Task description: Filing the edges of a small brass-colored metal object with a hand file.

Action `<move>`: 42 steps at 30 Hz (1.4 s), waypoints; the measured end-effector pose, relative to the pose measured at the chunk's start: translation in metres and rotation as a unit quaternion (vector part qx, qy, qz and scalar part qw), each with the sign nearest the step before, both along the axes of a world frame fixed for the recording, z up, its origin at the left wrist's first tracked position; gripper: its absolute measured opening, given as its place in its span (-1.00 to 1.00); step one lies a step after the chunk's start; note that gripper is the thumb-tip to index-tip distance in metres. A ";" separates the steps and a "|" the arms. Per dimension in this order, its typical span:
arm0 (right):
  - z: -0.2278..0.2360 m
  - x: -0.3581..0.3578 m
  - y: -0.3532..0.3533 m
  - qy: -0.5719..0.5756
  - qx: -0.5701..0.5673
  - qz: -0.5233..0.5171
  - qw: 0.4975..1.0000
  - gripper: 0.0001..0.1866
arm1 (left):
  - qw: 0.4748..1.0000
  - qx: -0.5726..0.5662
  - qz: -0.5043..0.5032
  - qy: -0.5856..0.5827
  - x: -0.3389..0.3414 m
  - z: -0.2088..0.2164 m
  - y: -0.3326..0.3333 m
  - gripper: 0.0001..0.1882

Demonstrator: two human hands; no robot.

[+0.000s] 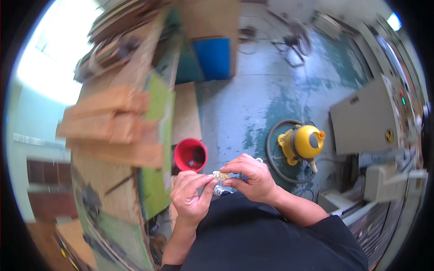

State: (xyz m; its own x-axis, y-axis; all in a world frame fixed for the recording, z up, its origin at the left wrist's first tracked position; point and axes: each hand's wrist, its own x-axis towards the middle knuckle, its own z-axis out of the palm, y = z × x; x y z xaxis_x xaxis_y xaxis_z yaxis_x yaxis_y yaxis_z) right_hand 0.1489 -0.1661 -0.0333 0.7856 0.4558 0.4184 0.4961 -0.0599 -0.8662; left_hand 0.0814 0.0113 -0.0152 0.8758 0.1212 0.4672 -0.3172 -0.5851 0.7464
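A small, pale yellowish piece with an uneven, notched outline (221,176) is held up in front of my body; its exact kind is too small to make out. My left hand (192,192) pinches its left end between thumb and fingertips. From the other side, the thumb and fingers of my right hand (251,177) close on its right end. Both hands meet at the piece, just right of a red bucket (180,156) standing lower down. Dark bits lie inside that bucket.
A workbench (120,180) with stacked wooden boards (106,119) runs along my left. On the painted floor at right stands a yellow vacuum cleaner (308,142) with a grey hose (270,153). A large grey machine (366,119) is farther right. A pedestal fan (298,40) stands far ahead.
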 end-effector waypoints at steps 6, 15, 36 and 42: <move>-0.022 0.037 -0.091 -0.001 -0.001 -0.174 0.985 -0.69 | 0.948 -0.210 -0.134 0.196 0.084 -0.020 -0.077 -0.71; -0.047 0.040 -0.185 -0.031 -0.023 -0.347 0.937 -0.80 | 0.847 -0.183 -0.362 0.343 0.180 -0.046 -0.184 -0.84; -0.061 0.018 -0.190 0.221 -0.018 -0.668 0.710 -0.67 | 0.504 0.124 -0.772 0.368 0.325 -0.112 -0.343 -0.55; -0.060 0.034 -0.171 0.223 -0.016 -0.733 0.642 -0.66 | 0.431 0.147 -0.798 0.394 0.334 -0.114 -0.366 -0.58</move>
